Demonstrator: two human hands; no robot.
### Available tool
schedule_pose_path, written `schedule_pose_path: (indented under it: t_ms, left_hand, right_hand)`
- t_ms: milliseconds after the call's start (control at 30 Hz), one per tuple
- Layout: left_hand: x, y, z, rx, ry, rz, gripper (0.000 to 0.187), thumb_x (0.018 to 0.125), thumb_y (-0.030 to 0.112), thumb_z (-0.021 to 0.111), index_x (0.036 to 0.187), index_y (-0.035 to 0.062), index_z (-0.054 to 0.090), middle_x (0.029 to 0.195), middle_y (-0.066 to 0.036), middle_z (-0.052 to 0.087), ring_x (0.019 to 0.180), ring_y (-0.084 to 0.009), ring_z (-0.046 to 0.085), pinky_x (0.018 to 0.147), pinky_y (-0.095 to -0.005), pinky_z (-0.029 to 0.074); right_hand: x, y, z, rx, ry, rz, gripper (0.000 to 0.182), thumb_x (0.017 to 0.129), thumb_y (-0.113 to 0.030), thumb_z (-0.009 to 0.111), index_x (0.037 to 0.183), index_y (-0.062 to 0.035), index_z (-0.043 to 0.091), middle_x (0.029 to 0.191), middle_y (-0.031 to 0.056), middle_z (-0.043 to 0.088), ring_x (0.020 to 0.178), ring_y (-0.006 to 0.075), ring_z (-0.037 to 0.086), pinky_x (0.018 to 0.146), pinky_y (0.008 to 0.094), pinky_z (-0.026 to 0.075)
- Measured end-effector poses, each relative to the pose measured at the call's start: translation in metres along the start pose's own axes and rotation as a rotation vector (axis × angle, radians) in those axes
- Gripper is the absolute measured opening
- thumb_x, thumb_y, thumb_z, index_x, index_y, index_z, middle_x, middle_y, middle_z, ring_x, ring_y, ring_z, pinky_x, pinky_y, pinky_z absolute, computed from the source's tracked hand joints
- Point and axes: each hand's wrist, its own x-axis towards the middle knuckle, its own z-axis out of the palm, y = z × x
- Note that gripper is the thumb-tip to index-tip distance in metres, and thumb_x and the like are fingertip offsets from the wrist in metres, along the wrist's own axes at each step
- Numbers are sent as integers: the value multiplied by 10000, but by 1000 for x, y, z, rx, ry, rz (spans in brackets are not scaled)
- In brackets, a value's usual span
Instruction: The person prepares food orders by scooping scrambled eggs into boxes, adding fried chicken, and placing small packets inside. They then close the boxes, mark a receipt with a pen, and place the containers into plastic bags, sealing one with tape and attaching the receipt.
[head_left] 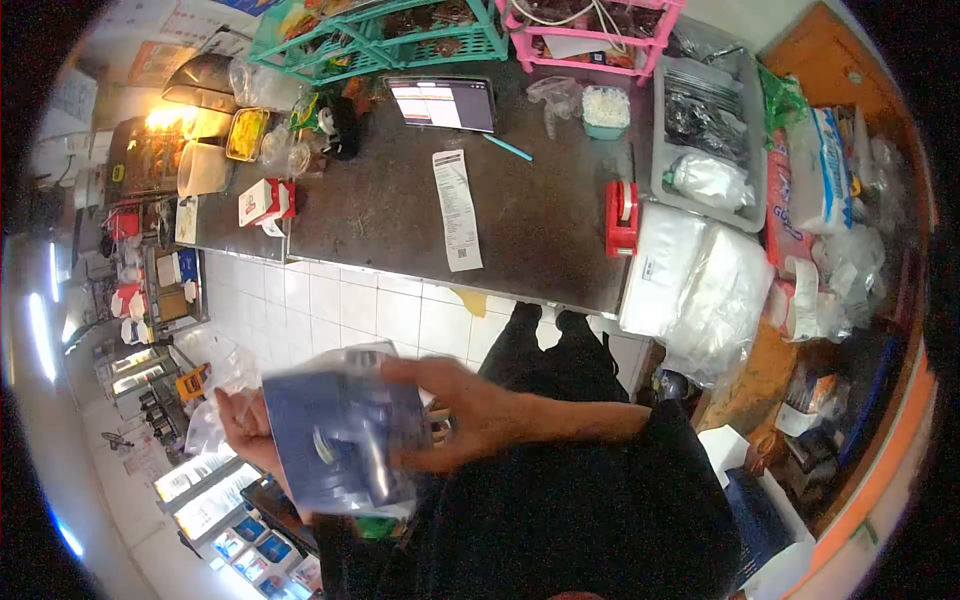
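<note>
A dark blue box or packet (335, 430) in clear plastic is held up in front of my body, low and left of centre, slightly blurred. My right hand (450, 410) grips its right side, with the fingers partly around the edge. At its left edge is my left hand (250, 430), mostly behind the packet, fingers curled against it. Thin clear plastic (205, 428) hangs beside my left hand. Beyond both hands, a long printed receipt (457, 210) lies flat on the dark table (360, 215).
The table holds a tablet (442, 104), a blue pen (508, 147), a red and white box (266, 202), a red tape dispenser (622, 218) and a small tub (606, 110). Plastic bag stacks (690, 280) and a grey tray (660, 150) are at right. Teal and pink racks stand behind.
</note>
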Motion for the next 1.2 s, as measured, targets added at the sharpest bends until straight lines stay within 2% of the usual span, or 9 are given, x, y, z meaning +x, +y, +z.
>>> schedule_pose_path:
  t_ms: [200,233,300,433,600,700,767,933,1200]
  left_hand:
    - [-19,22,-45,-243,-667,28,378,1019,307,442,669,164,439,527,19,306,456,-97,300,449,-239,337]
    - [-22,17,-46,-282,-865,-7,352,1019,310,438,702,156,451,558,10,327,477,-102,321,458,-241,348]
    - [-25,-1,-39,-304,-1232,-91,308,1019,315,430,767,142,474,620,-9,368,519,-111,362,476,-246,371]
    - [-16,-30,-18,-298,-1530,-211,266,1019,324,413,897,114,521,743,-45,451,604,-131,445,513,-257,417]
    - [40,-41,-10,-413,-1571,-372,321,1019,337,393,1059,78,579,898,-91,555,709,-155,548,558,-270,474]
    - [15,-18,3,-251,-488,-195,411,1004,388,430,668,152,429,546,1,360,449,-117,275,547,-328,361]
    - [6,-3,2,-270,-721,-199,415,1005,395,423,666,155,430,541,3,359,448,-120,279,539,-325,352]
    - [-10,7,-13,58,-1512,-305,428,1007,413,404,662,161,434,529,8,354,444,-129,290,519,-318,331]
    - [10,-95,24,50,-1333,-770,451,1009,442,374,655,171,440,510,16,347,439,-142,308,486,-305,296]
  right_hand:
    - [-4,30,1,875,76,134,946,783,-497,743,1482,-85,258,1555,193,198,1412,338,280,1130,551,297]
    - [1,61,-4,202,-30,73,1007,773,-600,697,1480,-45,243,1492,231,329,1334,332,419,1119,434,344]
    - [5,93,17,1682,-22,691,758,871,-509,626,1412,-32,392,1376,204,489,1269,222,493,976,368,508]
    - [16,98,-26,1113,-178,488,863,743,-453,780,1374,5,412,1262,204,564,1089,207,605,899,371,539]
    - [-6,36,-51,333,234,-55,1060,626,-296,901,1477,-101,299,1445,255,353,1336,361,378,1084,452,361]
    - [-19,29,-38,-244,293,-573,961,542,-325,924,1381,-205,472,1479,239,293,1385,448,275,1097,574,287]
    - [-14,31,-29,-135,311,-700,1048,478,-307,943,1401,-271,447,1474,221,297,1384,467,261,1100,624,251]
    - [6,85,-2,1740,20,564,780,916,-662,426,1431,-75,410,1458,131,424,1307,234,437,1127,416,335]
    - [-20,101,-113,465,204,-108,809,660,-254,852,1325,-37,447,1342,205,474,1279,314,451,1076,475,369]
